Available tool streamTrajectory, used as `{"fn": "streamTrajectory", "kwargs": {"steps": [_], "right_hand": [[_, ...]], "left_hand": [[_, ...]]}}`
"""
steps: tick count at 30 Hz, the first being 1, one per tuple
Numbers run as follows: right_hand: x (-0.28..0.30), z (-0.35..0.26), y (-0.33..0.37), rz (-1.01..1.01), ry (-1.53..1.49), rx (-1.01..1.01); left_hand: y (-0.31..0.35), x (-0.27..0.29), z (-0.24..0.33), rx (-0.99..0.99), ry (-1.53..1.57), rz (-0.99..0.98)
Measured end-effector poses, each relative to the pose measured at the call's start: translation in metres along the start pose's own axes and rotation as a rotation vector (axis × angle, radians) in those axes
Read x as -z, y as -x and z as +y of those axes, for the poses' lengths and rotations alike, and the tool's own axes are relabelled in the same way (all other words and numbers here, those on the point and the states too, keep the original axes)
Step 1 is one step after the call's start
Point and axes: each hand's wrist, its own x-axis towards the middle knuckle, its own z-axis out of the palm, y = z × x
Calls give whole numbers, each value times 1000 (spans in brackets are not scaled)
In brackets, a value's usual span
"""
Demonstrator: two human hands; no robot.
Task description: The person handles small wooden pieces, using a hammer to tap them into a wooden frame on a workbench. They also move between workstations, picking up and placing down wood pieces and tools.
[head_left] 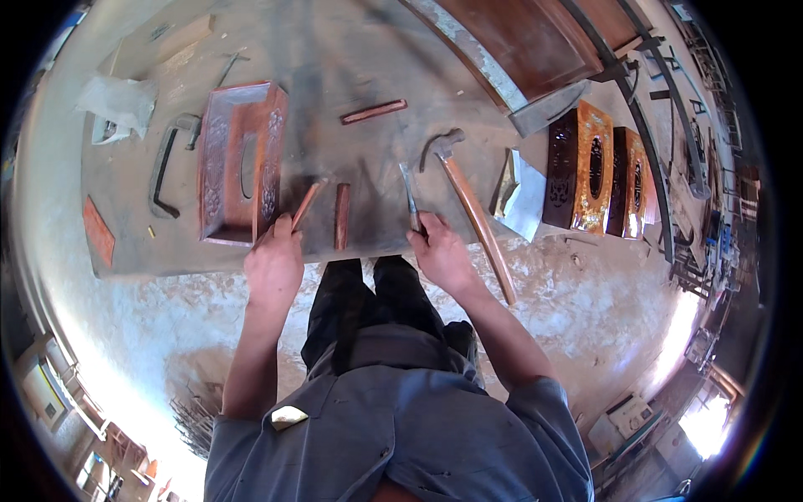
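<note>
Your left hand point(274, 255) pinches shut one wooden strip point(309, 205), best held steady; your right hand point(443, 251) closes round one flat-bladed tool point(408, 186), tip best outward.

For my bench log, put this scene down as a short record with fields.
Left hand: gripping a slim wooden strip
Right hand: gripping a chisel-like tool, blade pointing away from the person
Between the hands: a second strip, lying on the table
Farther out: a third strip, lying crosswise
Left side: a carved wooden box, with a dark clamp to its left
Right side: a hammer, handle reaching past the table's near edge; glossy carved boxes farther right
</note>
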Motion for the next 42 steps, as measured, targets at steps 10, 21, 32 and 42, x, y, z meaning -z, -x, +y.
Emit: {"fn": "streamTrajectory", "kwargs": {"steps": [10,21,32,42], "right_hand": [[-19,3,-47,65,474,134],[-19,-9,-31,67,636,125],[-22,-36,17,165,388,-66],[-49,-9,78,232,404,-192]], "left_hand": [[75,76,-13,31,93,442],[127,76,-84,191,148,635],[114,75,-360,671,1019,756],[14,51,-680,644,705,521]]}}
